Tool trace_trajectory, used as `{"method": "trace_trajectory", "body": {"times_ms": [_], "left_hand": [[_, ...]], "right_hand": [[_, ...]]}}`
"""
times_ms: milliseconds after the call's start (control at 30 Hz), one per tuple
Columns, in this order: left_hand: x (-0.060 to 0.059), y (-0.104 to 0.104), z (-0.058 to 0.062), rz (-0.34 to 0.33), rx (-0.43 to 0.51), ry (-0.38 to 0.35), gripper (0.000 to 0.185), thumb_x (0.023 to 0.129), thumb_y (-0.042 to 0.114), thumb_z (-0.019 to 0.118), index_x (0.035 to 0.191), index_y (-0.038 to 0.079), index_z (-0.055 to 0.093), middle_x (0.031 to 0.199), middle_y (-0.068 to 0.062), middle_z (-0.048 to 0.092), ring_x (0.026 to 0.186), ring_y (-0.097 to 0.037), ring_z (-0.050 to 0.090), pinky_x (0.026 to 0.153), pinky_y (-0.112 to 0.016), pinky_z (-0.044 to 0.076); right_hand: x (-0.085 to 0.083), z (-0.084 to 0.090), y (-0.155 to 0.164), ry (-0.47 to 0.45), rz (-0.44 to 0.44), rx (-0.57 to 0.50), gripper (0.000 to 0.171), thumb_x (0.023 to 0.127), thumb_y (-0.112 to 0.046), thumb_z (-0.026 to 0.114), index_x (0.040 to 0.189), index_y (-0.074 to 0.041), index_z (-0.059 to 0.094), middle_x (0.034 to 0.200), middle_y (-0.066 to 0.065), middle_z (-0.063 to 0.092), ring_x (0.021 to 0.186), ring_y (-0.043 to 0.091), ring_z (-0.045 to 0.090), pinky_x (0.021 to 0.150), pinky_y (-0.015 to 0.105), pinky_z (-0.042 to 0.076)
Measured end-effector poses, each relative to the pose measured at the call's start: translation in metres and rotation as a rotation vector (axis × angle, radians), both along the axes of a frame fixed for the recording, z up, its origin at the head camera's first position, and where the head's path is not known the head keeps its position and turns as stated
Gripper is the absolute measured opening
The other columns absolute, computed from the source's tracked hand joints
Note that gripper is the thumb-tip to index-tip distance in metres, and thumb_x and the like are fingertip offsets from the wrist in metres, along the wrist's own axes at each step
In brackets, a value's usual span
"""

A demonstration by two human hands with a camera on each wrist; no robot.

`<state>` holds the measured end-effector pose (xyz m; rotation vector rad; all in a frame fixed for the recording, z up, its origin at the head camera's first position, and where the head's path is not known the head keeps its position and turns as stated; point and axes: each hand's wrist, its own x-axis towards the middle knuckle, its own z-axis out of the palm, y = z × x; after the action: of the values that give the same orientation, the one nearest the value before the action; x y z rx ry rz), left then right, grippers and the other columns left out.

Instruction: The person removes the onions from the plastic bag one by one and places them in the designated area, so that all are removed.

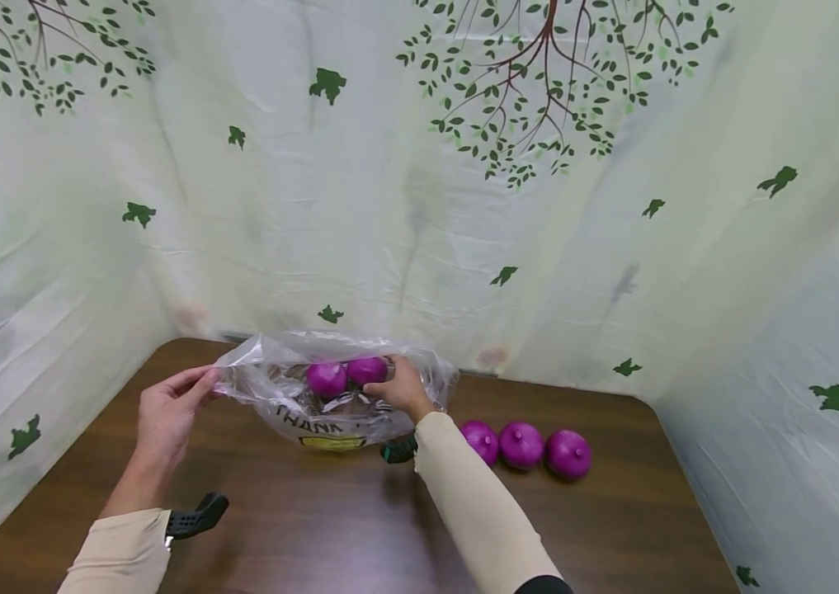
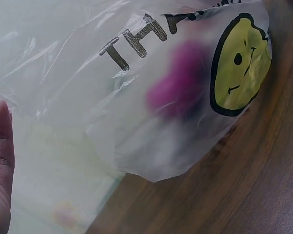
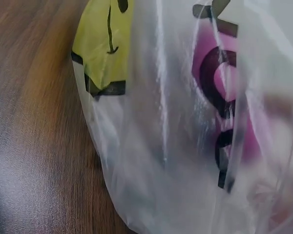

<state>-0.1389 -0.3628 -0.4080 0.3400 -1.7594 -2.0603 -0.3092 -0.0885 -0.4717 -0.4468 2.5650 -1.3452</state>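
A translucent plastic bag (image 1: 378, 427) with "THANK" lettering and a yellow smiling face stands open-mouthed on the table. My left hand (image 1: 170, 412) pinches its left rim between thumb and fingers. Inside the bag's mouth, my right hand (image 1: 406, 391) grips a red onion (image 1: 365, 370), thumb on the near side. Another red onion (image 1: 326, 379) lies just left of it in the bag. Through the plastic (image 2: 136, 141) in the left wrist view, the onions (image 2: 173, 90) show as a blurred purple shape. The right wrist view shows the right fingers only faintly behind plastic (image 3: 151, 185).
Three more red onions sit in a row right of the bag: a left one (image 1: 480, 441) partly behind the right sleeve, a middle one (image 1: 520, 445) and a right one (image 1: 567, 454). The brown wooden table (image 1: 300, 511) meets a leaf-patterned curtain (image 1: 389, 206) at back and sides.
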Motion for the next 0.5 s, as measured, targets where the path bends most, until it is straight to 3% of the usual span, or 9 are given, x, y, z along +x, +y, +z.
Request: {"method": "trace_trajectory", "body": {"times_ms": [167,500], "left_hand": [[0.002,0.001,0.001,-0.007,-0.012,0.02,0.007,0.088,0.015,0.07,0.092,0.016,0.076,0.084,0.008,0.069,0.073,-0.006,0.064,0.071,-0.013,0.053],[0.001,0.002,0.0,0.019,-0.043,-0.01,0.007,0.088,0.015,0.07,0.089,0.02,0.075,0.082,0.01,0.069,0.072,-0.005,0.064,0.071,-0.013,0.053]], "right_hand": [[-0.002,-0.006,-0.005,-0.058,-0.053,-0.021,0.072,0.081,-0.023,0.079,0.14,-0.001,0.044,0.137,0.019,0.05,0.124,0.032,0.049,0.102,0.043,0.043],[-0.007,-0.019,-0.019,-0.051,-0.074,-0.108,0.058,0.077,-0.017,0.082,0.125,0.002,0.054,0.119,0.018,0.061,0.113,0.029,0.057,0.097,0.041,0.047]]}}
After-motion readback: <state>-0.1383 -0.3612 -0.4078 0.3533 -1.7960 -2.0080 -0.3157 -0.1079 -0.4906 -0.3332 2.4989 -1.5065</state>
